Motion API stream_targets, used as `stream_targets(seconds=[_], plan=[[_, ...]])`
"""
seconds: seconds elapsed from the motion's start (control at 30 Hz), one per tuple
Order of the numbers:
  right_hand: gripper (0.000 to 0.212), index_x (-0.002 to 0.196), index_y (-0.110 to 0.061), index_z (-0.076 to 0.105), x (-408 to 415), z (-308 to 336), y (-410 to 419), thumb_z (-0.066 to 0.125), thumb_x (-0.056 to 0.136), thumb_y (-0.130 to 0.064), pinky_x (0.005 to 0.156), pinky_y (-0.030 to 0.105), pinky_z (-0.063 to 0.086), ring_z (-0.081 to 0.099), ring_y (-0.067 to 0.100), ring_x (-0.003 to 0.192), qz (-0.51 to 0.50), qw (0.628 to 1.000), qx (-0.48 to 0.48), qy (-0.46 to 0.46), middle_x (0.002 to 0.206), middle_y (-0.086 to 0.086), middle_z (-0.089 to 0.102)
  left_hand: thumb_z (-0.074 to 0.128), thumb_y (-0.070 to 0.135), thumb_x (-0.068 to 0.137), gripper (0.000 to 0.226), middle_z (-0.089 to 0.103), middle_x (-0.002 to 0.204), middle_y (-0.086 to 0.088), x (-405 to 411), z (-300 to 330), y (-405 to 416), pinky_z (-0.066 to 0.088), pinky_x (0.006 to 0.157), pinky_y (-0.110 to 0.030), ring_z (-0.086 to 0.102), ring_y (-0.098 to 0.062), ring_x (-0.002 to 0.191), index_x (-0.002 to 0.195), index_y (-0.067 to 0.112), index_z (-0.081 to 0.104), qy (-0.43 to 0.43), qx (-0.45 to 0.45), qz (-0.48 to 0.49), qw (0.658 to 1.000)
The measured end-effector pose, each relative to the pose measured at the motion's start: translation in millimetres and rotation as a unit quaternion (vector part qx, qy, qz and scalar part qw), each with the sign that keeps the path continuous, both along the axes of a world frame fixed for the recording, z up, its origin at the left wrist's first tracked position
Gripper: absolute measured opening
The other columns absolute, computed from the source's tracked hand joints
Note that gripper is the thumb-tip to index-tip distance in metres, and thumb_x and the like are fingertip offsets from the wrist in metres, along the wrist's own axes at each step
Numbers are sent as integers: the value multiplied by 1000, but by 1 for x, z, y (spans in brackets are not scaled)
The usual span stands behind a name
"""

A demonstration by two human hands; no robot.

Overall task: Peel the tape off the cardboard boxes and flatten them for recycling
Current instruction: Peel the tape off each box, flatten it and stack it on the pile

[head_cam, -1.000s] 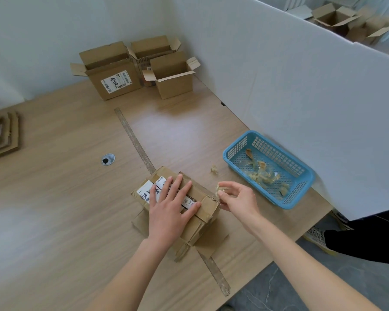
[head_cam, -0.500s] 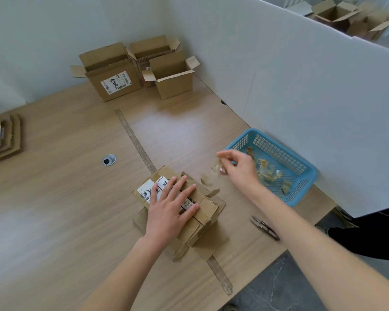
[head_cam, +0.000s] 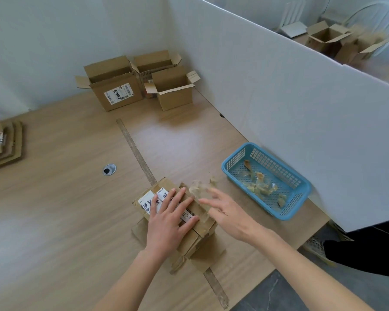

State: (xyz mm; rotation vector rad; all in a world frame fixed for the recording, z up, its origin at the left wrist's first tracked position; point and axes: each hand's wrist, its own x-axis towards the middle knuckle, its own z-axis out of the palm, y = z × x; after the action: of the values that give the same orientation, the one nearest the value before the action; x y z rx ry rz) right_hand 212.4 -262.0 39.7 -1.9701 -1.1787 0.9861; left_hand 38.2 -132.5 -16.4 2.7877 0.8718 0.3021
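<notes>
A small cardboard box (head_cam: 202,230) with white labels lies partly squashed near the table's front edge. My left hand (head_cam: 169,223) presses flat on its top with the fingers spread. My right hand (head_cam: 227,212) hovers over the box's right end, blurred, its fingers straight and spread. A crumpled piece of clear tape (head_cam: 197,190) sits right at its fingertips; I cannot tell whether it sticks to them. One more tape scrap (head_cam: 212,180) lies on the table beside the box.
A blue plastic basket (head_cam: 301,198) with several tape scraps stands to the right, against the white partition (head_cam: 301,108). Three open cardboard boxes (head_cam: 117,86) stand at the far corner. Flattened cardboard (head_cam: 2,144) is stacked at the left edge. A person's dark-clothed leg (head_cam: 368,252) is at the right.
My right hand swung out toward the blue basket with a bit of tape, then came back over the box's right end with its fingers spread. The left hand stayed flat on the box.
</notes>
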Motion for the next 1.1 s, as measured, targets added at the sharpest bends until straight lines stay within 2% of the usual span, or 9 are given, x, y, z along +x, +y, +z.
stream_targets(seconds=[0.1, 0.3, 0.4, 0.53, 0.6, 0.7, 0.8, 0.93, 1.1], plan=[[32, 125, -33, 70, 5, -6, 6, 57, 97, -30, 124, 35, 11, 9, 4, 152, 24, 998, 42, -43, 165, -19, 16, 23, 74, 99, 62, 30, 162, 18, 1, -1, 0, 11, 124, -53, 21, -9, 153, 144, 41, 50, -8, 4, 2, 1000], [19, 110, -12, 78, 17, -4, 28, 66, 97, -10, 114, 36, 39, 46, 17, 137, 138, 964, 114, -194, 151, -2, 50, 26, 73, 98, 62, 33, 161, 17, 1, -2, 0, 13, 123, -55, 23, -11, 153, 135, 37, 59, -8, 4, 3, 1000], [18, 110, -8, 78, 13, -1, 28, 66, 95, -7, 95, 36, 53, 66, 21, 110, 181, 938, 152, -255, 125, 4, 70, 29, 73, 98, 59, 34, 161, 17, 0, 0, 1, 11, 123, -54, 24, -11, 153, 133, 38, 61, -5, 1, 5, 1000], [18, 102, -21, 79, 10, 2, 14, 79, 86, -12, 76, 28, 60, 71, 3, 76, 28, 967, 171, -185, 89, -7, 78, 26, 75, 98, 59, 27, 163, 21, -1, 1, 1, 8, 125, -52, 16, -6, 154, 145, 47, 49, 14, -11, 8, 1000], [33, 97, -40, 65, 13, 3, 11, 83, 81, -19, 73, 30, 61, 70, -3, 70, -56, 986, 113, -108, 77, -14, 76, 25, 76, 98, 59, 26, 163, 22, -1, 3, 1, 6, 125, -51, 13, -5, 154, 146, 49, 46, 21, -16, 11, 1000], [51, 98, -46, 42, 18, 9, 11, 84, 76, -26, 73, 31, 59, 70, 0, 67, -113, 990, 60, -59, 75, -18, 74, 25, 76, 98, 59, 23, 163, 22, -1, 4, 1, 4, 125, -51, 10, -4, 155, 147, 51, 43, 33, -17, 13, 999], [55, 123, -46, 57, 26, 19, 11, 85, 76, -34, 76, 24, 56, 68, -2, 69, -106, 988, 61, -94, 80, -17, 72, 27, 76, 98, 58, 20, 164, 23, -1, 6, 1, 2, 126, -50, 7, -3, 155, 148, 51, 42, 37, -19, 12, 999], [18, 99, -24, 78, 46, 28, 11, 80, 85, -33, 74, 21, 56, 66, 0, 77, -110, 979, 67, -156, 92, -13, 65, 25, 76, 98, 59, 18, 164, 24, -1, 8, 0, 2, 126, -50, 5, -3, 155, 148, 51, 41, 36, -26, 10, 999], [11, 96, -22, 79, 90, 29, -4, 79, 86, -27, 67, 13, 44, 59, -1, 75, -165, 953, 75, -243, 84, -12, 64, 27, 75, 97, 58, 23, 163, 22, -1, 8, 1, 4, 125, -51, 12, -5, 154, 147, 50, 45, 23, -25, 11, 999]])
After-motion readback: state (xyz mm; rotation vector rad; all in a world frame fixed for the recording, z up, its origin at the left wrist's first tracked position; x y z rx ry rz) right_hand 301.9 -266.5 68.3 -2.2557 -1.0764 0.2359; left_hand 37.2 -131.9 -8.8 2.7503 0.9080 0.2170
